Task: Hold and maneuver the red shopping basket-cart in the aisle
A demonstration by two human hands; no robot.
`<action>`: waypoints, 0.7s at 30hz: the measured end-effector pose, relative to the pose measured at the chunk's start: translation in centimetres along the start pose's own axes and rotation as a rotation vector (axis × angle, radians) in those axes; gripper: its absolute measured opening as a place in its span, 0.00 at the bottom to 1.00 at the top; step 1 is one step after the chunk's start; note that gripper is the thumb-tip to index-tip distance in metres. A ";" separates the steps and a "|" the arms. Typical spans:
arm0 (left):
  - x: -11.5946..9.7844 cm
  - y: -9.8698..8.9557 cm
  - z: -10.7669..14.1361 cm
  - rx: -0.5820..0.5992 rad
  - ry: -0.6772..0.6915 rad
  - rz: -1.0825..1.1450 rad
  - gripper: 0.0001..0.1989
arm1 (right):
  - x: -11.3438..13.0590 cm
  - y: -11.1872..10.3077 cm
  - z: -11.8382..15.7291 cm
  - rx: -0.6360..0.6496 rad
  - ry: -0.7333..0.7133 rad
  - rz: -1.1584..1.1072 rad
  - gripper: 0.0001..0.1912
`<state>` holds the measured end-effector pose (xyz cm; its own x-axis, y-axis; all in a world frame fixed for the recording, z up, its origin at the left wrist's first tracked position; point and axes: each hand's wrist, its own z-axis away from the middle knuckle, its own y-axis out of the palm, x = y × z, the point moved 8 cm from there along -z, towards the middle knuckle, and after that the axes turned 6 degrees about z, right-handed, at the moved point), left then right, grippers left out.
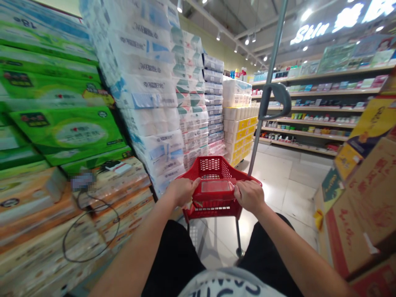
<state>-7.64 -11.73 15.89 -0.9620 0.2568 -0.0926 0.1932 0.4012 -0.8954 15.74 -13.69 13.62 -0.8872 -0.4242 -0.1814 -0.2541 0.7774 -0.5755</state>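
Observation:
A red plastic shopping cart (202, 213) stands right in front of me, its mesh basket tapering away from my body. My left hand (182, 191) is closed round the left end of its red handle (215, 187). At the handle's other end, my right hand (250, 195) is wrapped in the same way. Something small and pale shows beneath the left fingers; I cannot make out what it is. A tall grey pole (269, 78) with a loop-shaped grip (282, 101) rises by the basket's right side.
Wrapped tissue packs (145, 82) form tall stacks on the left, beside green packs (71, 132) and a looped black cable (66, 243). Cardboard cartons (359, 218) line the right. Tiled floor (287, 185) runs toward stocked shelves (318, 97) at the back.

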 end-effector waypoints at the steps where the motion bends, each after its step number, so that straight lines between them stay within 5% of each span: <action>1: -0.5 -0.1 0.8 -0.045 -0.006 -0.023 0.26 | 0.0 0.0 0.0 -0.003 0.002 0.003 0.15; 6: -2.5 -1.1 4.5 -0.262 -0.008 -0.109 0.21 | -0.1 -0.3 0.0 -0.014 0.011 -0.003 0.14; 12: -1.2 0.7 2.1 0.126 -0.040 -0.104 0.24 | 0.1 -0.5 0.2 -0.040 -0.005 -0.017 0.15; 18: -3.0 -1.1 4.4 -0.214 -0.005 -0.169 0.21 | 0.0 -0.5 0.3 -0.070 0.004 -0.019 0.15; 21: -2.9 -0.9 3.9 -0.116 -0.040 -0.189 0.23 | -0.1 -0.6 0.4 -0.073 0.003 -0.024 0.14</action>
<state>-5.82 -16.26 15.22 -0.9896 0.1335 0.0532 0.0273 0.5384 -0.8423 16.13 -14.30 13.63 -0.8816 -0.4420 -0.1658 -0.3028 0.7989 -0.5197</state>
